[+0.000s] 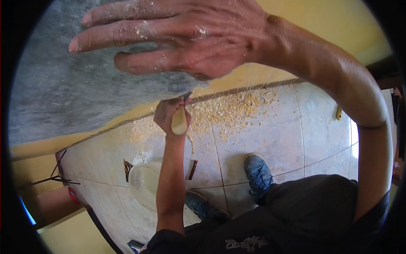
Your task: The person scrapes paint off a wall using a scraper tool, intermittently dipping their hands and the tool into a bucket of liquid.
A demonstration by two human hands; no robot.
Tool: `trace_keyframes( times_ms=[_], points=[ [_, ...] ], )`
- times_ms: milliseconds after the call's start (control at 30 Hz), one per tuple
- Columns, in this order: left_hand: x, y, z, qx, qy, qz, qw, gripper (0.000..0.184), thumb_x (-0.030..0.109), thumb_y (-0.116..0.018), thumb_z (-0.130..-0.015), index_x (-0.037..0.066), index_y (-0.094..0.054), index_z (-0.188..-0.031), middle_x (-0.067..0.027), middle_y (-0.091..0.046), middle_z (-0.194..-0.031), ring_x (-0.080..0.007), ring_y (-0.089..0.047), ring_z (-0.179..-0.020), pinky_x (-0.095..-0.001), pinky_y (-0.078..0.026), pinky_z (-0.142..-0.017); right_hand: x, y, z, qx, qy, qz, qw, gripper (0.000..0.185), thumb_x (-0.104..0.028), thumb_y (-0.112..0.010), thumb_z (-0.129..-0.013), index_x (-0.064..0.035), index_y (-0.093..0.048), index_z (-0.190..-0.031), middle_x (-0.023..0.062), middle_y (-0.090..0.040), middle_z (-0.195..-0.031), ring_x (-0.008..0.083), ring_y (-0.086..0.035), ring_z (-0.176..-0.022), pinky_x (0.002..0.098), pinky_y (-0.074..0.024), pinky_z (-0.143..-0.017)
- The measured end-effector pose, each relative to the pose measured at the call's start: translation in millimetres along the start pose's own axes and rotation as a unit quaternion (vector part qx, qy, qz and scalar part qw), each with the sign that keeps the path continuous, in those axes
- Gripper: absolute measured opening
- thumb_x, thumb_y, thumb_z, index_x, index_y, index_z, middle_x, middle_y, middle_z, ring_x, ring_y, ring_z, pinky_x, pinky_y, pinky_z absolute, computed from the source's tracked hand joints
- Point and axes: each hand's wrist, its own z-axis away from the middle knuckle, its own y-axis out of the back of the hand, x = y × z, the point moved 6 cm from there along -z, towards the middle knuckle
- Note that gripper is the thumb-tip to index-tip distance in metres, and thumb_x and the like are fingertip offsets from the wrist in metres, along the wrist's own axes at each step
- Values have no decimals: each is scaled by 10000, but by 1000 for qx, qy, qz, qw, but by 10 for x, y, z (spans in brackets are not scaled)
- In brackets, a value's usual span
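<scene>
My left hand (pixel 171 114) is closed around the cream handle (pixel 179 122) of a tool whose dark blade (pixel 187 96) points at the wall's lower edge. My right hand (pixel 182 40), dusted with pale flecks, is held large at the top, in front of the wall, with its fingers spread and nothing in them. Whether it touches the surface I cannot tell. The wall has a grey, bare-looking area (pixel 63 93) bordered by yellow paint (pixel 241 78). Yellow and whitish flakes (pixel 228 111) are scattered over the floor along its base.
A whitish round container (pixel 144 186) stands on the tiled floor (pixel 279 135) near my feet. A dark red strip (pixel 193 169) lies beside it. Farther right is a yellow-handled object (pixel 338 113). Thin dark rods (pixel 53 178) stand at the left, near a red object (pixel 73 195).
</scene>
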Motion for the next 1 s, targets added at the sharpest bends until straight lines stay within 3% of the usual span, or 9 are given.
trace_keyframes(
  times_ms=[67,100,167,333,400,600,733,833,1000],
  points=[
    [-410,-135,358,29,181,128,975,260,-16,-834,-713,90,-629,-831,-52,-685,-762,-244,-686,-690,-347,-538,-610,-5,21,54,-2,-4,-1,1000,421,-386,-455,-980,-35,-663,-1080,239,-294,-1611,375,-303,-1491,508,-126,-1286],
    [-381,-104,334,26,182,128,975,260,-16,-834,-713,90,-629,-831,-52,-685,-762,-244,-686,-690,-347,-538,-610,4,35,62,-1,-7,1,1000,422,-387,-456,-980,-34,-664,-1079,240,-294,-1611,376,-303,-1491,509,-126,-1286],
    [-151,-72,174,-21,-6,21,1000,270,-61,-808,-716,90,-621,-840,-42,-701,-777,-233,-687,-707,-338,-550,-612,-7,38,49,0,0,1,1000,423,-388,-458,-978,-31,-664,-1075,242,-294,-1610,377,-303,-1491,509,-126,-1286],
    [-212,17,210,33,57,27,997,300,-82,-804,-683,89,-630,-858,-45,-702,-793,-242,-683,-707,-340,-554,-611,10,75,124,-9,-5,-9,1000,428,-392,-464,-974,-25,-665,-1065,248,-295,-1608,379,-303,-1490,511,-126,-1285],
    [-365,-61,177,-37,103,69,992,195,-161,-633,-791,8,-623,-888,-97,-681,-854,-181,-703,-767,-308,-619,-664,17,47,89,-8,-1,-10,1000,429,-393,-466,-972,-23,-665,-1061,250,-295,-1607,380,-303,-1490,512,-125,-1285],
    [-136,-13,155,-28,42,30,998,191,-153,-643,-778,21,-585,-832,-115,-660,-821,-222,-704,-759,-323,-621,-622,-40,56,40,35,9,-43,998,420,-386,-473,-965,-22,-665,-1048,254,-294,-1607,381,-303,-1490,512,-123,-1286],
    [-265,-29,252,-18,121,40,992,200,-138,-677,-774,32,-602,-847,-112,-660,-827,-220,-688,-732,-346,-595,-627,-66,28,68,25,33,52,998,372,-348,-465,-958,-53,-662,-1070,229,-282,-1623,361,-287,-1503,502,-100,-1292],
    [-126,-50,92,-33,18,26,999,192,-107,-726,-785,55,-634,-834,-81,-667,-804,-210,-690,-729,-339,-567,-633,-78,27,33,21,41,32,998,361,-339,-452,-973,-65,-663,-1077,216,-268,-1632,351,-273,-1511,499,-83,-1293],
    [-247,-27,325,-12,11,-7,1000,204,-111,-723,-765,56,-646,-854,-81,-681,-812,-224,-691,-730,-347,-573,-628,-37,1,97,-2,23,19,1000,360,-338,-445,-979,-71,-664,-1079,210,-262,-1636,348,-267,-1513,497,-78,-1294]
  ],
)
